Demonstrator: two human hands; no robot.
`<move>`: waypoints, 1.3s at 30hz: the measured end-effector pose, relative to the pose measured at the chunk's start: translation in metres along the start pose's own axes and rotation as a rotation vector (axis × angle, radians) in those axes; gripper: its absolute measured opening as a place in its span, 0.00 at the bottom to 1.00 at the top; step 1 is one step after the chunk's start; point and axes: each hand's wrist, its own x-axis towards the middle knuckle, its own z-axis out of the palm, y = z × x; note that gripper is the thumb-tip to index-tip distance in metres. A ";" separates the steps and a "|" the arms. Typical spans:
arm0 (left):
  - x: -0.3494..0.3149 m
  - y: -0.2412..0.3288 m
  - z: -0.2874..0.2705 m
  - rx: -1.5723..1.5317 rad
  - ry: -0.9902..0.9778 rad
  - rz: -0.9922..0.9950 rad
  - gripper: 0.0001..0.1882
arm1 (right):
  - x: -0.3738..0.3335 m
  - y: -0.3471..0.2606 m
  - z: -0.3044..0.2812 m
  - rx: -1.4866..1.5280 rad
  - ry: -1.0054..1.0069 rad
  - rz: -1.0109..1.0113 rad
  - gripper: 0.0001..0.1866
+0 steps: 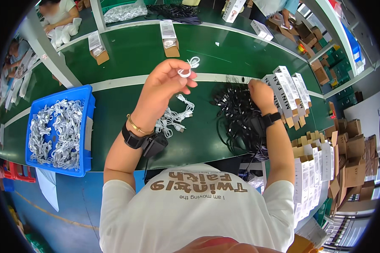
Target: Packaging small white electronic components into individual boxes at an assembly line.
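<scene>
My left hand (168, 80) is raised over the green bench, pinching a small coiled white cable (193, 63) between thumb and fingers. Below it lies a loose heap of white cables (173, 118) with plugs on their ends. My right hand (261, 95) is closed at the upper right edge of a big tangled pile of black cords (236, 109). Its fingertips are turned away, so what they grip, if anything, is hidden. Both wrists wear black straps, each with a dark block attached.
A blue bin (88, 139) of coiled white cables stands at the left. Small white cartons (289, 92) stand right of the cords, with more stacked cartons (310, 177) nearer me. Open boxes (169, 40) sit on the green belt (131, 46) beyond a pale rail. Other people work across it.
</scene>
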 end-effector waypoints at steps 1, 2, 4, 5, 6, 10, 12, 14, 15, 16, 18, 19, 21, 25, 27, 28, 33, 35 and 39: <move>0.001 0.000 0.001 -0.080 -0.046 -0.027 0.08 | 0.002 -0.001 -0.009 0.058 0.059 -0.001 0.06; 0.001 0.000 0.001 -0.160 -0.092 -0.054 0.08 | 0.004 -0.001 -0.017 0.116 0.119 -0.003 0.06; -0.002 -0.007 -0.001 -0.094 -0.090 -0.065 0.08 | 0.003 -0.002 -0.014 0.174 0.181 -0.008 0.06; 0.000 -0.013 0.000 -0.027 -0.096 -0.075 0.08 | 0.000 0.003 0.002 0.108 0.144 0.021 0.06; 0.001 -0.018 0.002 0.041 -0.102 -0.084 0.09 | -0.003 0.008 0.018 0.042 0.109 0.049 0.06; 0.002 -0.021 0.002 0.059 -0.079 -0.084 0.09 | -0.010 0.027 0.032 0.079 0.040 0.088 0.07; 0.002 -0.022 0.002 0.038 -0.071 -0.114 0.09 | -0.009 0.030 0.023 0.130 0.025 0.104 0.07; 0.001 -0.025 0.002 -0.017 -0.049 -0.199 0.08 | -0.007 0.018 -0.017 0.238 0.256 0.080 0.07; 0.004 -0.027 0.006 -0.017 -0.062 -0.204 0.08 | -0.008 0.016 -0.036 0.309 0.347 0.034 0.07; 0.008 -0.030 0.010 0.025 -0.098 -0.184 0.09 | -0.008 0.011 -0.054 0.381 0.437 -0.016 0.07; 0.020 -0.040 0.025 0.104 -0.166 -0.143 0.12 | -0.008 0.002 -0.086 0.548 0.477 -0.016 0.06; 0.028 -0.045 0.036 0.102 -0.166 -0.148 0.12 | -0.009 -0.009 -0.109 0.758 0.390 -0.001 0.06; 0.047 -0.051 0.065 0.226 -0.242 0.283 0.12 | -0.012 -0.028 -0.144 0.965 0.298 0.024 0.05; 0.070 -0.032 0.103 0.436 -0.472 0.504 0.10 | -0.018 -0.040 -0.185 1.106 0.449 -0.279 0.06; 0.063 -0.026 0.113 0.141 -0.493 0.225 0.09 | -0.022 -0.039 -0.198 1.165 0.556 -0.374 0.08; 0.060 -0.025 0.116 -0.005 -0.499 0.086 0.09 | -0.025 -0.038 -0.200 1.164 0.558 -0.371 0.08; 0.049 -0.020 0.097 0.077 -0.659 -0.040 0.07 | -0.040 -0.037 -0.201 1.515 0.694 -0.299 0.11; 0.042 -0.014 0.089 0.111 -0.641 -0.062 0.07 | -0.043 -0.036 -0.199 1.895 0.558 -0.251 0.16; 0.038 -0.004 0.079 0.138 -0.601 -0.032 0.08 | -0.040 -0.016 -0.193 2.140 0.061 -0.323 0.20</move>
